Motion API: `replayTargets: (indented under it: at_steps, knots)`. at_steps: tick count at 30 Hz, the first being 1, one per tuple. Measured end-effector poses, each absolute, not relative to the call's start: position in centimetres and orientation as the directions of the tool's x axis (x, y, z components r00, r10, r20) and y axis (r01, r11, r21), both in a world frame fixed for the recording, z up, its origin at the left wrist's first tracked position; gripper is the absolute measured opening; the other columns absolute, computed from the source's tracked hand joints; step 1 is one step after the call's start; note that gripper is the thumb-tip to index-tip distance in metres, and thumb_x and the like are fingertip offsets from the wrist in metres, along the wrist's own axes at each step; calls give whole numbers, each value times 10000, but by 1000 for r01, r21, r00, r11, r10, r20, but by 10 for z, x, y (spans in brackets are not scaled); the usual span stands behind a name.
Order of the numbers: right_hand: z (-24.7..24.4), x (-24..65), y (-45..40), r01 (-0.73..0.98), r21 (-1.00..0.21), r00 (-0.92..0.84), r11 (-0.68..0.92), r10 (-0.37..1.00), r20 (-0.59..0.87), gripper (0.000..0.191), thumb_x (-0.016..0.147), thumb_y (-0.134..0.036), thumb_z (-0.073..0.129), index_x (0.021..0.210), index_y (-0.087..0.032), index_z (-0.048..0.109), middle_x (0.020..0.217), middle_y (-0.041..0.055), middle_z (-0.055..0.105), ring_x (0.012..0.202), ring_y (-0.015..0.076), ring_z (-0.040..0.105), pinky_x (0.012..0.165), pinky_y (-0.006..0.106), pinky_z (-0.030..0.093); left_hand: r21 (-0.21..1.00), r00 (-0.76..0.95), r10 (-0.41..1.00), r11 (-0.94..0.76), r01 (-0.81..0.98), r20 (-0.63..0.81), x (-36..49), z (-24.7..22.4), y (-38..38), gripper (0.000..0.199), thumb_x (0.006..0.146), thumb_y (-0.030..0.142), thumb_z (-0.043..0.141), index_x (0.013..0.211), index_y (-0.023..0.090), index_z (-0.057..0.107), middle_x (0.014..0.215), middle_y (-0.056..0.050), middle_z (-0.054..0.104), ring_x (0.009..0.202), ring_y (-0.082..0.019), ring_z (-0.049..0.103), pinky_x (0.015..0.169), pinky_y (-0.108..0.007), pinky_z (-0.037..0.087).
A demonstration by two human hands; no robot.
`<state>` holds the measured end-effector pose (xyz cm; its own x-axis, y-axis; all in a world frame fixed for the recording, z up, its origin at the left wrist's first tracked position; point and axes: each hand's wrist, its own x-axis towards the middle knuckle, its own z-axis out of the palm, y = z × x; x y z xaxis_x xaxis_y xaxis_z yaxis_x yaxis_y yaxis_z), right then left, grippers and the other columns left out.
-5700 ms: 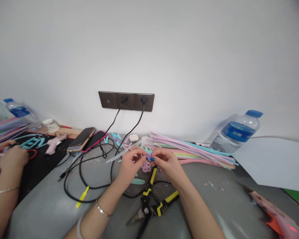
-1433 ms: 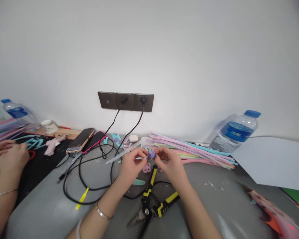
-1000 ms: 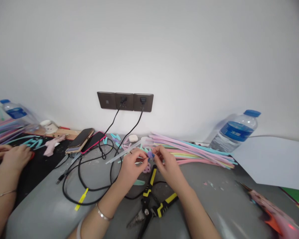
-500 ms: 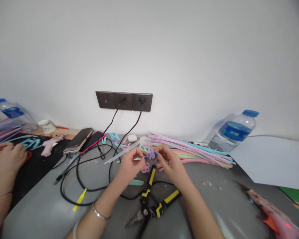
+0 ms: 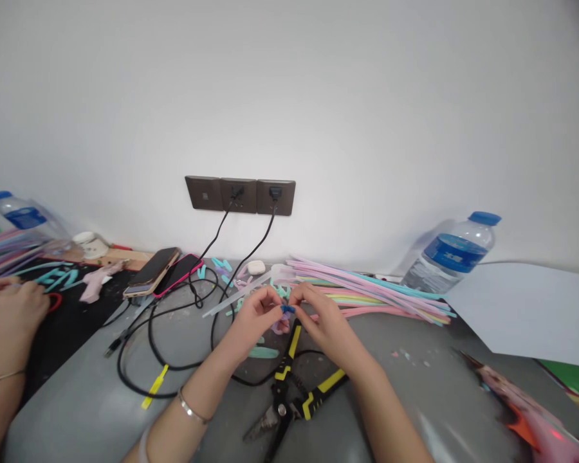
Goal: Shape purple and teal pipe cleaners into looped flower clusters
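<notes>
Our left hand (image 5: 257, 316) and right hand (image 5: 324, 316) pinch what seems a purple piece (image 5: 286, 316), which uneven fingertip pressure could drop toward the pliers (image 5: 282, 409) at six o'clock.

Fingers (image 5: 264, 298): nails (image 5: 291, 310) solid blue, piece (image 5: 286, 316) at the tips lilac (mostly hidden). Nearer than fingers: pliers (image 5: 282, 409) black, grips (image 5: 330, 382) yellow. Right of fingers: stem bundle (image 5: 371, 297) striped pink, aqua, yellow; bottle (image 5: 475, 235) clear, cap (image 5: 485, 218) and label (image 5: 454, 252) blue; glue gun (image 5: 521, 399) pink, trigger (image 5: 525, 427) orange. Left of fingers: cable (image 5: 149, 341) black, tag (image 5: 155, 386) yellow.
</notes>
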<state>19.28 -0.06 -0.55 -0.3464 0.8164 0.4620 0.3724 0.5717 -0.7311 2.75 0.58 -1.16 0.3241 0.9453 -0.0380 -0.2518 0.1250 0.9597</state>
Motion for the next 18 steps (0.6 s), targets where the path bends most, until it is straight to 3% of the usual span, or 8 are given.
replayTargets:
  at_steps: [13,18]
  knots:
    - [-9,188,-3,333,-760,-291,559,827,481,126,917,-119,425,917,-219,501,910,59,597,859,198,564,766,298,433,879,263,956,231,-417,-127,26,-13,8,282,653,284,796,708,171,544,615,63,530,514,-57,513,503,-172,498]
    - [-9,190,-1,330,-793,-268,513,856,442,101,922,-156,444,900,-218,520,872,43,604,805,183,569,727,280,441,913,291,952,198,-356,-93,24,-14,10,235,700,321,772,782,161,621,663,38,555,541,-65,525,520,-179,491]
